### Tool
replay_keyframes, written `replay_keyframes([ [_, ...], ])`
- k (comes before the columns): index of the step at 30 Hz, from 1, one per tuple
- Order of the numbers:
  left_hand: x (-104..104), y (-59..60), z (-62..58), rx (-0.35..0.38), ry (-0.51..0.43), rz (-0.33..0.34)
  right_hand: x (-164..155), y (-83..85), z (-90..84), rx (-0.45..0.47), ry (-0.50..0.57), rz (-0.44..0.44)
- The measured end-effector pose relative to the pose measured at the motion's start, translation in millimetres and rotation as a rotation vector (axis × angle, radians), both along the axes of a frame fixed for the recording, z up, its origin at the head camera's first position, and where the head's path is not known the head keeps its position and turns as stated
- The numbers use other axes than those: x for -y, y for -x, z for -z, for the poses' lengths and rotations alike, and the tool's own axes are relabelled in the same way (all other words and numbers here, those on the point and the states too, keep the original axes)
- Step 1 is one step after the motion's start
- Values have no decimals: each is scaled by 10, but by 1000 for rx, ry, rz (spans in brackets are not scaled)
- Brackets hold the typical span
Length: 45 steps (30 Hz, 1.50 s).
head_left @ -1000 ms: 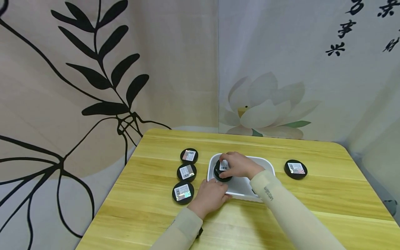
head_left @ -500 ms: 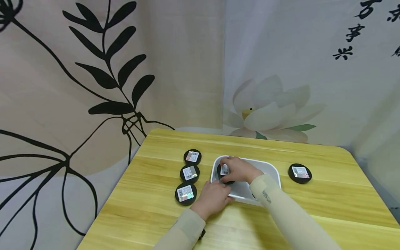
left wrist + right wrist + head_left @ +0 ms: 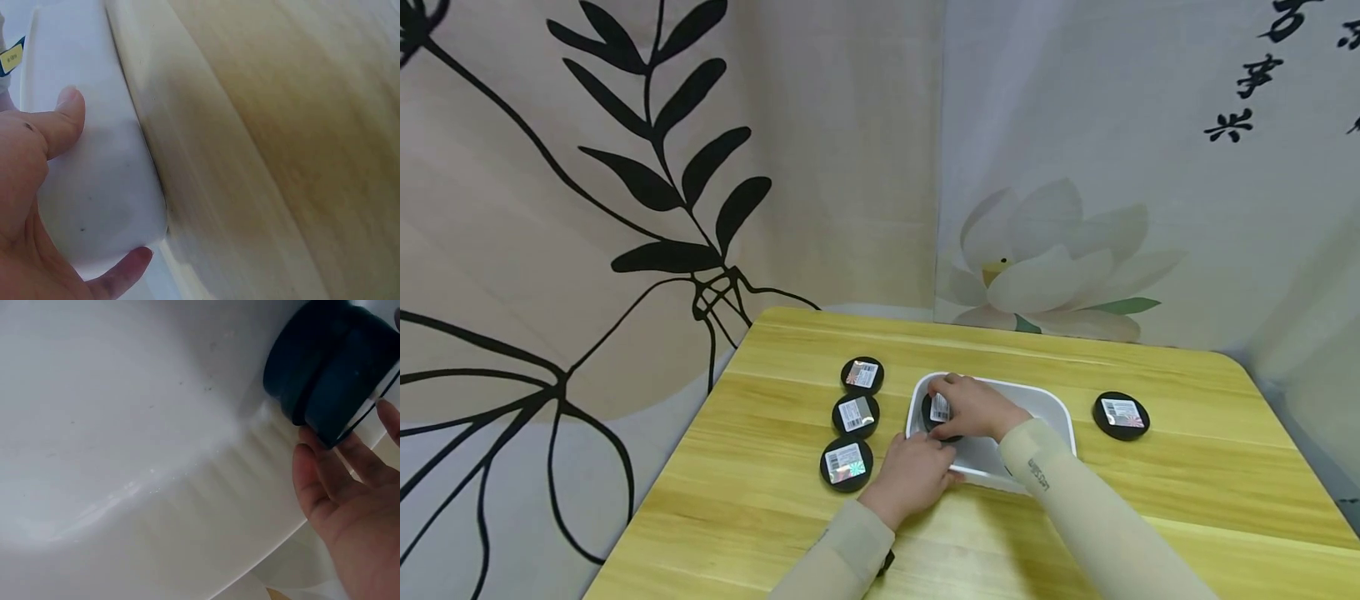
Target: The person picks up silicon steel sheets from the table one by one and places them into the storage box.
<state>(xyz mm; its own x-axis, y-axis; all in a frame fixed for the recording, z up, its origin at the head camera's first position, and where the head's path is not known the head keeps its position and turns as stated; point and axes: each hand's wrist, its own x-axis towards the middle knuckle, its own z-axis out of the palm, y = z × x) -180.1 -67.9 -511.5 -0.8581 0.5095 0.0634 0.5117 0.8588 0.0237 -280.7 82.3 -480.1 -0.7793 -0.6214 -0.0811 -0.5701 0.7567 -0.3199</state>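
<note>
I hold the round black tin (image 3: 938, 414) in the curled fingers of my right hand (image 3: 973, 408), low inside the white tray (image 3: 1045, 402) at its left end. My left hand (image 3: 912, 475) clasps the tray's near-left corner, thumb on its wall, keeping it from sliding on the surface (image 3: 1150, 500); three more tins (image 3: 855, 414) wait just left, one (image 3: 1121, 414) lies off right.

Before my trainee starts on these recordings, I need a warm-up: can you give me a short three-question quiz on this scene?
1. How many black round jars lie on the wooden table outside the white tray?
2. True or false: the right hand holds a black jar inside the tray.
3. What does the left hand grip? A) the tray's near corner B) a loose jar C) nothing

Key: 1) four: three left of the tray, one right. 2) true. 3) A.
</note>
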Motion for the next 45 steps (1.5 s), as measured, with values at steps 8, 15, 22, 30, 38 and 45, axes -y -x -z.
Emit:
replay_keyframes([
  [8,-9,-8,13,-4,6,-10,6,-3,23,-8,-17,9],
  [15,-10,-22,26,3,9,-20,-4,8,56,-15,-27,-5],
  [22,-10,-13,37,2,8,-22,-5,-17,17,-56,-39,-34],
  [30,-8,-8,18,9,17,-23,23,-72,-52,-125,-114,-33],
  [38,-5,-45,18,19,-1,-26,42,-98,-44,-136,-132,-12],
  [45,-1,-33,37,8,-11,-20,20,-73,-63,-44,-60,8],
])
